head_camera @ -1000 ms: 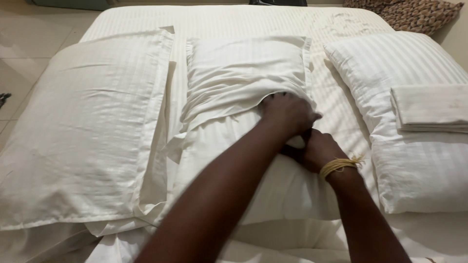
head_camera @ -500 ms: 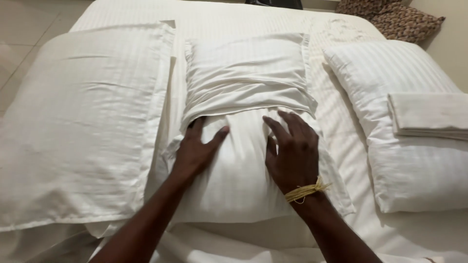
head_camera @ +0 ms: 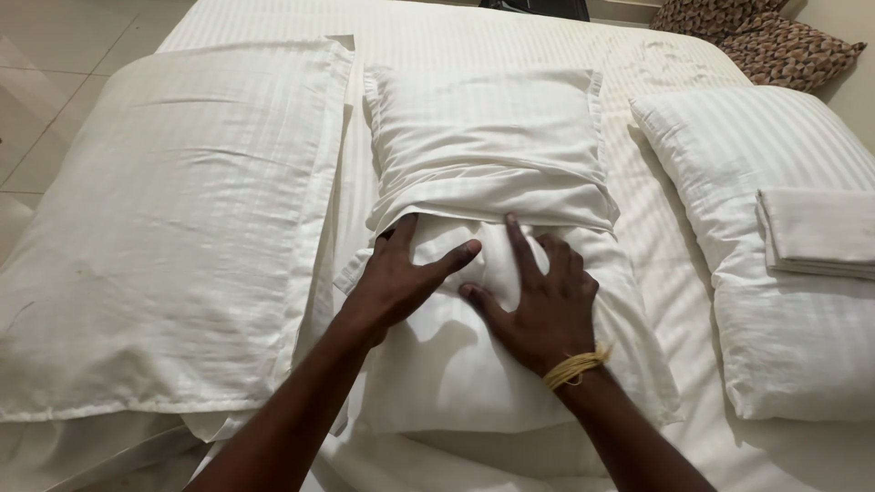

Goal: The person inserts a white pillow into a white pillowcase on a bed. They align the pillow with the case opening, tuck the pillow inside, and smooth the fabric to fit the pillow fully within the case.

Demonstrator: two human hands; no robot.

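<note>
Head view, middle pillow (head_camera: 456, 364): lying lengthwise on the bed (head_camera: 510, 36), half inside a white striped pillowcase (head_camera: 492, 146); bare lower half toward the wearer, case bunched in folds across the middle, likely because the open hem sits there.
Head view, left hand (head_camera: 401, 278): flat on the pillow just below the case hem, fingers spread wide, thumb angled toward the other hand; gripping nothing, palm down, seemingly pinning the filling in place.
Head view, right hand (head_camera: 538, 305): also flat and splayed wide beside the left, index finger reaching up to touch the folded hem; holding nothing, pressing down; yellow thread band (head_camera: 574, 367) tied round the wrist.
Head view, hands together: thumbs near each other, almost touching, at the pillow's centre line; even pressure on both sides, probably to flatten the bulge under the hem.
Head view, large pillow (head_camera: 173, 228): to the left, fully cased, lying flat, its edge just beside the middle pillow.
Head view, right pillow (head_camera: 784, 328): cased, well clear of the hands, carrying a folded white cloth (head_camera: 816, 232) on top, set aside within reach.
Head view, patterned cushion (head_camera: 756, 41): brown, at the far right corner of the bed, out of the way.
Head view, floor (head_camera: 55, 73): pale tiles left of the bed.
</note>
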